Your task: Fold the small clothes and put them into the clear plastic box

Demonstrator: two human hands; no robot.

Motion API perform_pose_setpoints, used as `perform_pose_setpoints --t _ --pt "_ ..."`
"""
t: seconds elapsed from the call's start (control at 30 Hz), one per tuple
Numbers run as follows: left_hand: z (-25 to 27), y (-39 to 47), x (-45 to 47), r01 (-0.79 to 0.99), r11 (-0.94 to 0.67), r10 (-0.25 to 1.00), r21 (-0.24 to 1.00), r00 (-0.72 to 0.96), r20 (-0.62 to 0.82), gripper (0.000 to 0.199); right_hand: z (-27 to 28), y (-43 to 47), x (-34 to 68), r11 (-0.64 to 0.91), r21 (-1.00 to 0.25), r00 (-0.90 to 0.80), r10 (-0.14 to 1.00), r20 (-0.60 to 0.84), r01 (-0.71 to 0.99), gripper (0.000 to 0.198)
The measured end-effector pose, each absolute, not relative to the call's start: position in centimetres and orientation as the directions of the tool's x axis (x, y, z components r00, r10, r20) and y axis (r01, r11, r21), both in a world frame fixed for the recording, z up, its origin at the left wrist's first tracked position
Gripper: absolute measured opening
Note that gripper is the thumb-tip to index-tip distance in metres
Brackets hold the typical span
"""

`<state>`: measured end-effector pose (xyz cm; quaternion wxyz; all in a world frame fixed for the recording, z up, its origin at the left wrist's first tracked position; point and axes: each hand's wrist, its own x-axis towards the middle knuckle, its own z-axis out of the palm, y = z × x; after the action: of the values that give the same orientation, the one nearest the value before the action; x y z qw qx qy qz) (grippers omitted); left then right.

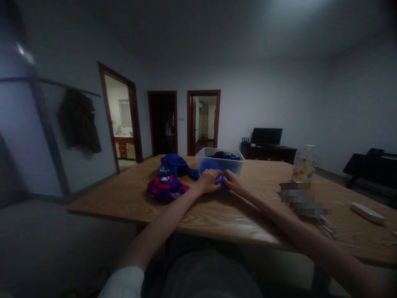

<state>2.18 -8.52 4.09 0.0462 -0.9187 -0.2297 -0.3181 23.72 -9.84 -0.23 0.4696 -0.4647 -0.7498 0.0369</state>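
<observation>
My left hand (209, 180) and my right hand (233, 182) are close together over the table, in front of a clear plastic bin (203, 155). Between their closed fingers is a piece of blue-purple cloth (219, 180), mostly covered by the hands, so its kind does not show. Dark and blue items, apparently cloth (226, 155), lie in the bin. To the left of my hands sits a bunched blue cloth item (173, 162) with a white mark. In front of it is a crumpled purple and red cloth item (166, 188), near my left forearm.
A clear jar with a printed pattern (303, 167) stands on the right of the wooden table (139, 205). Nearer are a blurred-out object (304, 202) with a cord and a white elongated device (367, 212). A television (266, 136) stands against the far wall.
</observation>
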Motion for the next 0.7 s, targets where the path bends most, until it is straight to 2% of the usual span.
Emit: perform_pose_setpoints --t 0.27,0.53,0.6,0.7 --pt "3.5 -7.8 2.3 0.428 -0.903 0.352 0.037 0.689 0.633 0.043 -0.5 -9.2 24.2 0.567 -0.499 -0.137 0.739 0.66 0.655 0.032" --pt "3.8 -8.1 2.2 0.441 -0.898 0.34 -0.006 0.701 0.627 0.046 -1.1 -8.8 24.2 0.501 -0.707 -0.036 0.827 0.561 0.498 0.035" --pt "3.9 -8.0 2.3 0.464 -0.885 0.364 0.017 0.67 0.646 0.042 -0.9 -9.3 23.8 0.503 -0.707 -0.003 0.816 0.578 0.497 0.034" --pt "3.9 -7.6 2.5 0.517 -0.847 0.442 0.12 0.562 0.699 0.038 0.0 -10.2 23.0 0.541 -0.622 -0.021 0.764 0.645 0.566 0.035"
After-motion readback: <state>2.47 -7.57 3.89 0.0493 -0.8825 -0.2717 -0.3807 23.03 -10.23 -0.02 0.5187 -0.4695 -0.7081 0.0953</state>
